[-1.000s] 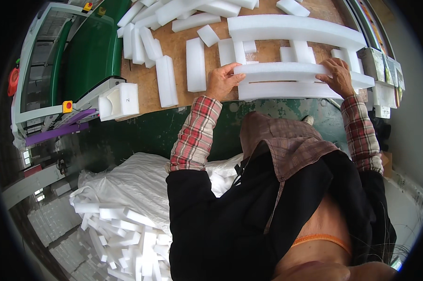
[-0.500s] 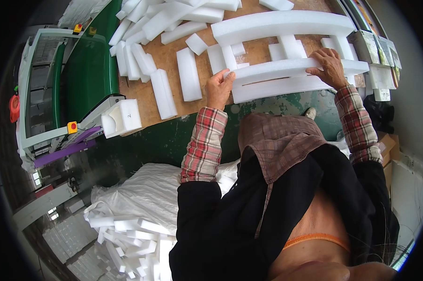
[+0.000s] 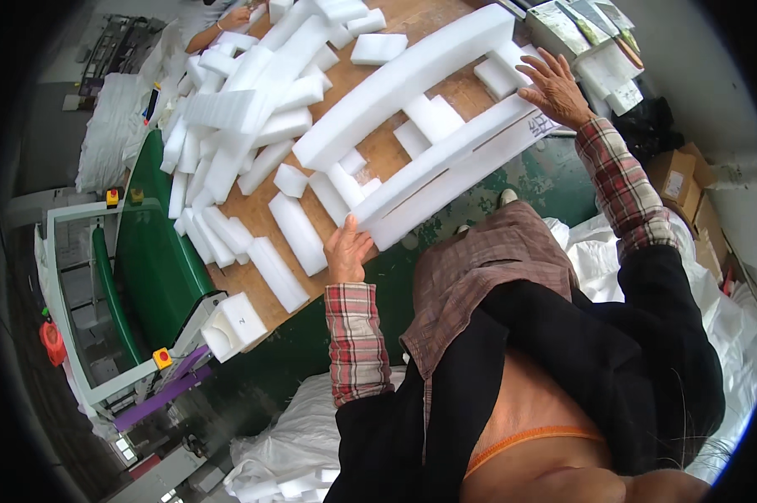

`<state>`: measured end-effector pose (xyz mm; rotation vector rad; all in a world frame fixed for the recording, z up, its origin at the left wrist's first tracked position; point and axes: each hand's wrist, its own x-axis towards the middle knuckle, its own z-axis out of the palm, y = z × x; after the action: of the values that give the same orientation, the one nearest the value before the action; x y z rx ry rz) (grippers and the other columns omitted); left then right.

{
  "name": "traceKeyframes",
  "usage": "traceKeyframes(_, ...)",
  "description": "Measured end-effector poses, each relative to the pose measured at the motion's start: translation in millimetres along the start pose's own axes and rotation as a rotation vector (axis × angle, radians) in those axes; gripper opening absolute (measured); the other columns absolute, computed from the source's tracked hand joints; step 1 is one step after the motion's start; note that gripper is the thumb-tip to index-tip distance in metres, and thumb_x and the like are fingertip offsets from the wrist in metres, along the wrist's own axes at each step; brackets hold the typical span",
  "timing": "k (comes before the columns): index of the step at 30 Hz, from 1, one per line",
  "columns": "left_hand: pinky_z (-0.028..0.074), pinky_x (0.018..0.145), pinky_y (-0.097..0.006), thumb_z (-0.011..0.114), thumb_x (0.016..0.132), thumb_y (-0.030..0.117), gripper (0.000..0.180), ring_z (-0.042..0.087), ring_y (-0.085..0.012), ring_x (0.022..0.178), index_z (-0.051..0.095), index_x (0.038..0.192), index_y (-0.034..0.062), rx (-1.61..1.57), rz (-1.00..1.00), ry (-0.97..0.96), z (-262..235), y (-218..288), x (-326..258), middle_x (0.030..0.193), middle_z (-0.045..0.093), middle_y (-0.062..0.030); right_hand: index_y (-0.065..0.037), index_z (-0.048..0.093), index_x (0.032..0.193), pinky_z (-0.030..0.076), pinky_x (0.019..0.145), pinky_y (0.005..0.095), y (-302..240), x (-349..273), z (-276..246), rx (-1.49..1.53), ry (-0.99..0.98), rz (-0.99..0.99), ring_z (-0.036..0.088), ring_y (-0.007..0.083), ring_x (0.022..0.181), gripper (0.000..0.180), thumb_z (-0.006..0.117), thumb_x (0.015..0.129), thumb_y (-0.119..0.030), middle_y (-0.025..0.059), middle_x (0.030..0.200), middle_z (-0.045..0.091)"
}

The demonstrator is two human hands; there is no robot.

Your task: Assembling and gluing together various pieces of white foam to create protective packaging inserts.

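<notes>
My left hand (image 3: 347, 249) presses the near end of two long white foam strips (image 3: 458, 163) lying side by side on the wooden table (image 3: 388, 153). Its fingers are closed against the foam's end. My right hand (image 3: 556, 87) lies flat with spread fingers on the far end of the same strips. Beyond them lies another long white foam bar (image 3: 404, 82), with short foam blocks (image 3: 433, 116) between it and the strips. Both sleeves are red plaid.
Many loose white foam pieces (image 3: 236, 134) are heaped on the table's left part. A green conveyor machine (image 3: 148, 260) with a white frame stands to the left. Cardboard boxes (image 3: 689, 189) sit at right. White bags of foam (image 3: 295, 453) lie on the floor. Another person's arm (image 3: 219, 25) shows at top.
The view has swung, so the table now looks tilted. My hands stay on the two ends of the long strips, which have slid closer to the table's near edge.
</notes>
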<state>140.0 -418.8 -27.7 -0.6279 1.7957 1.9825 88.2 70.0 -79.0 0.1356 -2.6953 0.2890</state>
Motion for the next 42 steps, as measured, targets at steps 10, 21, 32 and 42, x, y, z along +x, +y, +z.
traceKeyframes(10, 0.045, 0.090, -0.042, 0.069, 0.084, 0.032, 0.053, 0.058, -0.0320, 0.096, 0.051, 0.111, -0.0096, -0.034, -0.031, 0.015, -19, -14, 23, 0.098, 0.054, -0.0234, 0.005, 0.060, 0.109, 0.050, 0.073, 0.0361, 44, -19, -14, 0.679, -0.437, 0.665, 0.061, 0.0317, 0.087, 0.094, 0.059, 0.064, -0.078, 0.0193, 0.095, 0.063)
traceKeyframes(21, 0.046, 0.090, -0.040, 0.067, 0.085, 0.024, 0.042, 0.059, -0.0307, 0.094, 0.052, 0.109, -0.0069, -0.115, -0.040, 0.152, -33, -24, 38, 0.098, 0.056, -0.0190, 0.005, 0.063, 0.089, 0.048, 0.059, 0.0242, 17, -24, -5, 0.993, -0.474, 0.669, 0.058, 0.0155, 0.064, 0.065, 0.065, 0.077, -0.059, 0.0123, 0.080, 0.064)
traceKeyframes(32, 0.046, 0.092, -0.036, 0.069, 0.083, 0.022, 0.050, 0.060, -0.0251, 0.098, 0.049, 0.118, -0.0071, -0.225, -0.140, -0.004, -53, -47, 25, 0.109, 0.059, -0.0175, 0.005, 0.060, 0.102, 0.041, 0.073, 0.0272, 37, 5, -33, 0.849, -0.926, 0.796, 0.052, 0.0160, 0.080, 0.079, 0.069, 0.066, -0.065, 0.0093, 0.088, 0.059)
traceKeyframes(42, 0.039, 0.094, -0.029, 0.071, 0.070, 0.008, 0.064, 0.053, -0.0206, 0.106, 0.046, 0.128, -0.0042, -0.142, -0.264, -0.018, -38, -25, 18, 0.121, 0.055, -0.0139, 0.002, 0.052, 0.121, 0.038, 0.088, 0.0349, 38, 8, -40, 0.915, -1.003, 0.895, 0.051, 0.0226, 0.096, 0.084, 0.076, 0.060, -0.051, 0.0106, 0.107, 0.057)
